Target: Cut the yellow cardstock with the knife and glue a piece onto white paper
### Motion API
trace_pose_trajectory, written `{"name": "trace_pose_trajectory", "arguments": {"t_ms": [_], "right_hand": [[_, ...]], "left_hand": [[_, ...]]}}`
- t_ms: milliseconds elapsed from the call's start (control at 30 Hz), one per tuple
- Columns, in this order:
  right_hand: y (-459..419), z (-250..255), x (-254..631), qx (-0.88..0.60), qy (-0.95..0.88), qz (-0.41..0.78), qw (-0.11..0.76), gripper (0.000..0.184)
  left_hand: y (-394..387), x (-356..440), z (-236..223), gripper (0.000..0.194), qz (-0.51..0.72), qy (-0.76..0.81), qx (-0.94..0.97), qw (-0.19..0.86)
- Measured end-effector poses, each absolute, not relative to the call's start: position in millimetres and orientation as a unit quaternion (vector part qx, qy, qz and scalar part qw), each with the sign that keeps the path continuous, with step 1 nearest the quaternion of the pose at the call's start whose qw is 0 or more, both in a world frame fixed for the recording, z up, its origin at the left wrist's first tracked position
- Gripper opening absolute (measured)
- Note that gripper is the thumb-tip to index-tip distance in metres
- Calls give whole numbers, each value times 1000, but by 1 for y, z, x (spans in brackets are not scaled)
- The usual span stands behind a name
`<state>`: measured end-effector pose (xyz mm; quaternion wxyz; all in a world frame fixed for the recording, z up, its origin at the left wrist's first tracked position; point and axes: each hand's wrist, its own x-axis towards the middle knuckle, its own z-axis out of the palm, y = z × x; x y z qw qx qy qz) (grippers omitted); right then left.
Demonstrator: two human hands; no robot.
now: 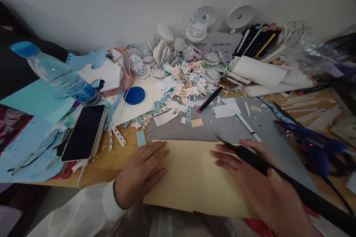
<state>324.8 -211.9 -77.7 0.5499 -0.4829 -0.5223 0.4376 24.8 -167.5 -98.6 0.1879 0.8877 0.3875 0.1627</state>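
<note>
A cream sheet of card (191,177) lies on a grey cutting mat (228,127) at the desk's front edge. My left hand (140,172) rests flat on the sheet's left end, fingers stretched out. My right hand (258,181) lies on the sheet's right part with fingers extended, and a long black tool (280,177) runs under the thumb toward the lower right, its tip pointing up-left near the sheet's top edge.
A smartphone (85,131) lies left of the mat, with a tilted water bottle (58,76) and blue lid (134,95) behind. Paper scraps (189,89) pile mid-desk. A black pen (210,99), white paper rolls (261,74), markers (260,39) and a blue glue gun (314,146) sit to the right.
</note>
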Motion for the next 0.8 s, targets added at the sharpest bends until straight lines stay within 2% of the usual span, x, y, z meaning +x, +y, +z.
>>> {"name": "trace_pose_trajectory", "arguments": {"t_ms": [67, 167, 300, 433, 567, 667, 800], "right_hand": [[-202, -73, 304, -449, -505, 532, 511, 44], [-196, -67, 279, -445, -491, 592, 458, 60], [-198, -64, 262, -450, -499, 587, 451, 59], [-200, -64, 259, -416, -472, 657, 415, 66], [-200, -64, 260, -359, -428, 729, 396, 67], [-198, -61, 260, -327, -398, 760, 397, 66], [-192, -55, 256, -356, -375, 767, 380, 74]], "left_hand": [[-169, 34, -87, 34, 215, 413, 848, 253], [-171, 52, -68, 31, 293, 424, 760, 396], [-170, 68, -55, 26, 349, 401, 638, 557], [-168, 70, -53, 14, 385, 402, 575, 599], [-166, 63, -55, 12, 373, 367, 534, 664], [-163, 59, -62, 26, 348, 316, 556, 686], [-159, 62, -78, 47, 300, 289, 604, 679]]}}
